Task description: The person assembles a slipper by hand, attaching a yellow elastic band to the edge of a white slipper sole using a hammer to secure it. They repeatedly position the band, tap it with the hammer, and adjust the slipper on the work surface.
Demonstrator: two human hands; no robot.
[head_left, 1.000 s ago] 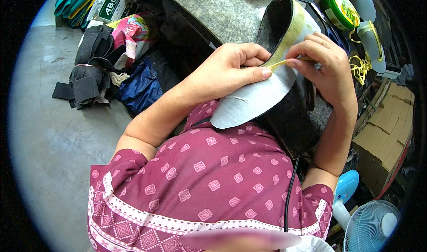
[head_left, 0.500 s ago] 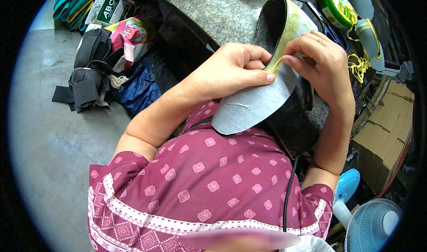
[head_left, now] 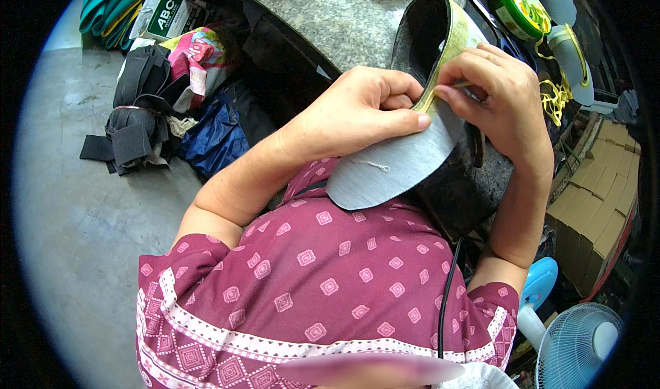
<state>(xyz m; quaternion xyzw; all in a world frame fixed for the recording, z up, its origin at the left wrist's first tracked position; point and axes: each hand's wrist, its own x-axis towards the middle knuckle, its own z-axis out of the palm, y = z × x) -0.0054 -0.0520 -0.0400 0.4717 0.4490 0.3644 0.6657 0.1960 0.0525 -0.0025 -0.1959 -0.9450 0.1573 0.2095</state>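
Grey insole board [head_left: 392, 172] at frame centre, pinched against black felt boot [head_left: 454, 183] by left hand [head_left: 357, 117]; right hand [head_left: 498, 100] pinching yellow-green edge strip [head_left: 447, 45]. Upper strip seated, lower run unattached.

Shoe [head_left: 440, 148] held between both hands, before counter [head_left: 330, 18]; bags [head_left: 172, 93] on floor left; fan [head_left: 577, 344] lower right.

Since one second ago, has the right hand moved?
Yes. The right hand has slid slightly left and down along the felt boot, away from the green tin.
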